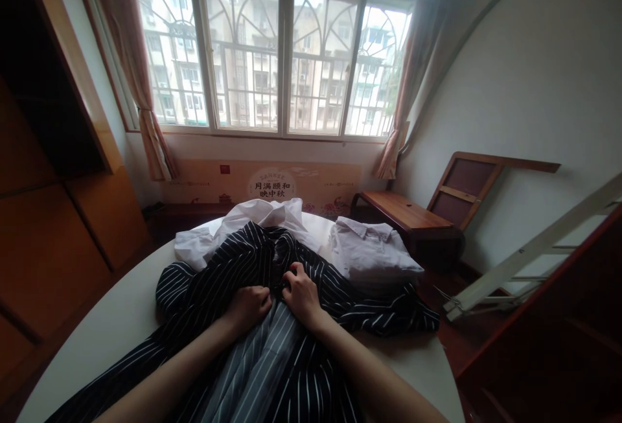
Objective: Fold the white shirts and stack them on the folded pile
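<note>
A black shirt with white stripes (218, 274) lies spread over a round white table (107, 319), its front parted so the greyer inside shows. My left hand (250, 304) is closed on one front edge near the middle. Beside it, my right hand (300, 292) pinches the opposite front edge, a little below the collar. One sleeve reaches right across the tabletop; the other lies bunched at the left. The lower part of the garment runs out of view at the bottom.
Behind the striped shirt lies a loose white garment (262, 212). Folded pale shirts (372, 248) are stacked at the back right. Beyond stand a wooden side table (405, 208) and a white ladder (534, 251). Orange-brown cabinets (43, 248) line the left, below a barred window (247, 67).
</note>
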The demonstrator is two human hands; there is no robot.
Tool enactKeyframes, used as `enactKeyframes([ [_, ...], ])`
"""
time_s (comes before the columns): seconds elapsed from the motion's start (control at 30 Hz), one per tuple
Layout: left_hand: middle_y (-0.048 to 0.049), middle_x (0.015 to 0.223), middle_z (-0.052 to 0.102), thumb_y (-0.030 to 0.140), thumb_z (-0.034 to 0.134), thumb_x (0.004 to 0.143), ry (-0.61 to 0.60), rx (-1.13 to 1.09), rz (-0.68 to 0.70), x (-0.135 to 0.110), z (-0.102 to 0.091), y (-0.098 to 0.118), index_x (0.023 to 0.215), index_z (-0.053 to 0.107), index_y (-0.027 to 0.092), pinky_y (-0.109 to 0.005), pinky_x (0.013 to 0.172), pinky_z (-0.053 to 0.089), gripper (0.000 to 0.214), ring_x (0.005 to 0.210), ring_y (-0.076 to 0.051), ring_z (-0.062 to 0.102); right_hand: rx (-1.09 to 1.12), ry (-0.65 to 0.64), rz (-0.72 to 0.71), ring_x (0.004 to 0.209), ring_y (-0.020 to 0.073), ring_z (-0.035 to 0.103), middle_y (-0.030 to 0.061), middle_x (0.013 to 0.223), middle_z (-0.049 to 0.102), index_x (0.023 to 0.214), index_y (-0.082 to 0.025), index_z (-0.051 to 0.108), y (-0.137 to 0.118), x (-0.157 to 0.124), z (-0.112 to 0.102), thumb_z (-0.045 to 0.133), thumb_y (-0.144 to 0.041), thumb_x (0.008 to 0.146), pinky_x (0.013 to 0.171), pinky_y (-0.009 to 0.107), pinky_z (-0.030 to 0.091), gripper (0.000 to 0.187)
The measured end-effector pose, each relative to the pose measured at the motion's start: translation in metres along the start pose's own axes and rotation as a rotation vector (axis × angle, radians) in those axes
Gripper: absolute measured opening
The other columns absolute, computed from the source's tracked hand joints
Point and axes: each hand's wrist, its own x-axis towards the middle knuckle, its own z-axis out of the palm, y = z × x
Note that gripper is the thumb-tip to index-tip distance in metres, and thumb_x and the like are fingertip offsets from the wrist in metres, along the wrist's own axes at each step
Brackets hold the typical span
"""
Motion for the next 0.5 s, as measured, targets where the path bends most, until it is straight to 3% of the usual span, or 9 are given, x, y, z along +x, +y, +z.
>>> enactKeyframes([
  [0.17,-0.0081,0.068,0.067,0.023,0.045,0.074,-0.206,-0.010,0.052,-0.020,-0.033,0.008,0.060,0.063,0.018,-0.029,0.061,0.041,0.023,0.068,-0.022,0.062,-0.086,-0.005,-0.011,0.076,0.0163,0.060,0.0066,0.108,0.058,0.088,-0.020,0.063,-0.003,0.013,-0.027,0.048,-0.018,0.080,0.061,0.026,0.039,0.017],
  [0.33,-0.0037,0.048,0.058,0.044,0.047,0.076,-0.577,-0.291,0.140,-0.024,-0.066,0.002,0.047,0.057,0.017,-0.027,0.054,0.041,0.041,0.049,-0.017,0.055,-0.104,0.001,-0.015,0.079,0.0185,0.061,0.0038,0.086,0.067,0.091,-0.023,0.063,-0.027,0.034,-0.050,0.049,-0.016,0.079,0.065,0.026,0.037,0.020],
  [0.37,-0.0036,0.049,0.058,0.045,0.043,0.079,-0.580,-0.366,0.114,-0.017,-0.067,0.000,0.050,0.058,0.017,-0.027,0.054,0.042,0.043,0.048,-0.016,0.055,-0.110,-0.004,-0.036,0.079,0.0183,0.061,0.0036,0.085,0.067,0.090,-0.023,0.063,-0.032,0.037,-0.049,0.047,-0.014,0.079,0.066,0.026,0.037,0.021],
  [0.4,-0.0036,0.053,0.059,0.043,0.041,0.081,-0.505,-0.429,0.091,-0.009,-0.065,-0.001,0.056,0.059,0.017,-0.027,0.056,0.043,0.041,0.051,-0.016,0.056,-0.116,-0.015,-0.058,0.078,0.0180,0.060,0.0037,0.086,0.067,0.089,-0.023,0.063,-0.037,0.039,-0.046,0.046,-0.013,0.079,0.066,0.026,0.037,0.022],
  [0.5,-0.0049,0.074,0.064,0.025,0.045,0.081,-0.100,-0.487,0.071,0.019,-0.046,-0.006,0.077,0.062,0.016,-0.027,0.070,0.045,0.020,0.073,-0.017,0.059,-0.128,-0.054,-0.079,0.077,0.0173,0.059,0.0056,0.087,0.065,0.086,-0.020,0.063,-0.041,0.043,-0.026,0.045,-0.009,0.077,0.066,0.025,0.038,0.023],
])
